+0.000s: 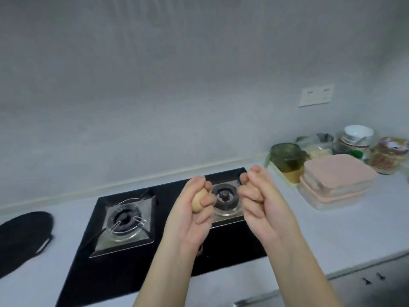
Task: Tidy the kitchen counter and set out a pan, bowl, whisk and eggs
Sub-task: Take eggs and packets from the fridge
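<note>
My left hand [190, 213] is raised above the black gas hob [168, 253] with its fingers curled around a brown egg [198, 200]. Beside it, my right hand [261, 200] is also raised with its fingers curled; a bit of brown egg [254, 189] shows between them, mostly hidden. Both hands hover over the right burner [225, 198]. On the counter at the far left lies a dark, flat pan-like thing [22, 238], partly cut off by the frame edge. No bowl for mixing or whisk is in view.
The left burner [125, 220] sits on the hob. At the back right stand a green glass jar [286, 159], stacked pink-lidded boxes [336, 180], several food jars [387, 156] and a white bowl [358, 131] on top of a jar. A wall socket [316, 95] is above. A steel sink edge [376, 282] lies at the bottom right.
</note>
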